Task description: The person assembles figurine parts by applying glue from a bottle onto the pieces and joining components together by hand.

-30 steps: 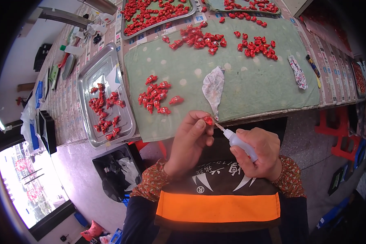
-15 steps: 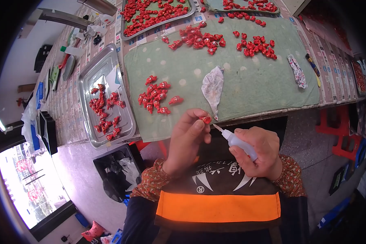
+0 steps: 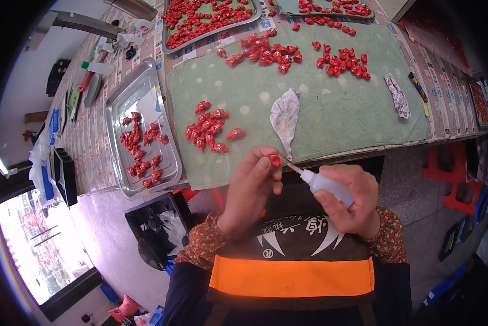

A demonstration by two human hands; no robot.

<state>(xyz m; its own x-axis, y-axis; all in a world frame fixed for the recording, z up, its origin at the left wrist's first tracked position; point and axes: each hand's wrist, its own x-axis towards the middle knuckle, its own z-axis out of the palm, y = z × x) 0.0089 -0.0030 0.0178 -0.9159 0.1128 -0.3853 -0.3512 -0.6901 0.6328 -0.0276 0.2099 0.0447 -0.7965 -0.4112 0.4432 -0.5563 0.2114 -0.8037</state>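
Between the thumb and fingers of my left hand [image 3: 250,185] is a small glossy red piece [image 3: 275,161], held just off the table's front edge. My right hand [image 3: 352,198] is wrapped round a translucent white squeeze bottle [image 3: 331,187] with a thin nozzle. The bottle lies tilted, its tip pointing left and up, close to the red piece but apart from it. Just beyond both hands a crumpled pale cloth [image 3: 284,119] rests on the green spotted cloth [image 3: 331,119]. A loose group of red pieces [image 3: 208,129] lies to the left of it.
At the left stands a metal tray [image 3: 170,165] with several red pieces. Another, fuller tray [image 3: 168,49] is at the far side. More red pieces [image 3: 265,51] are heaped at the back. A patterned rag [image 3: 397,96] lies at right; a black bin [image 3: 187,204] stands below the table.
My right hand has drawn slightly to the right with the squeeze bottle, so its nozzle is a little farther from the red piece. In my left hand the red piece has turned slightly.
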